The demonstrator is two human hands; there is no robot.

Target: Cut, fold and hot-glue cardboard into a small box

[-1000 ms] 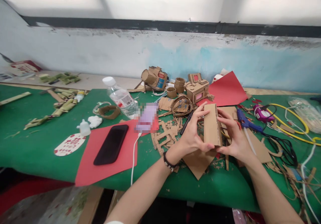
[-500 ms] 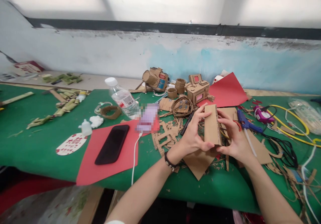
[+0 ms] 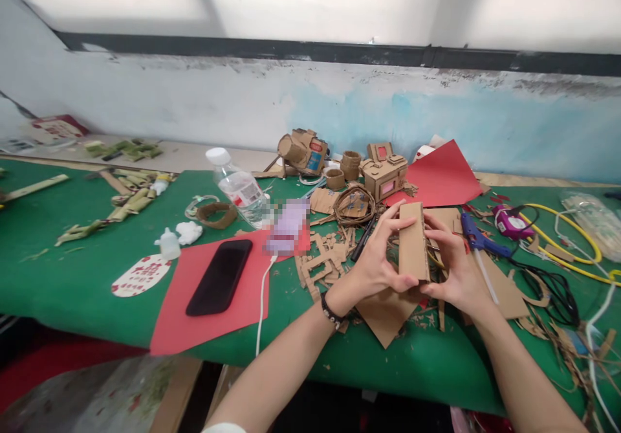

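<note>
- Box [image 3: 413, 244], cardboard, just left of glue gun [image 3: 486, 239]
- Left hand [image 3: 377, 261], right hand [image 3: 455, 270]: both grasping box, opposite sides
- Probably light, stiffish, low slip; walls may dent
- Best hold: long sides, gentle squeeze

One held cardboard block [image 3: 413, 242]; one glue gun [image 3: 478, 235]; one black phone [image 3: 219, 277]; one bracelet [image 3: 332, 312].

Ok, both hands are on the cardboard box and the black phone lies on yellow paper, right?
Not yellow: the head view shows the black phone lying on red paper. The left hand and right hand are on the cardboard box, as you say.
</note>
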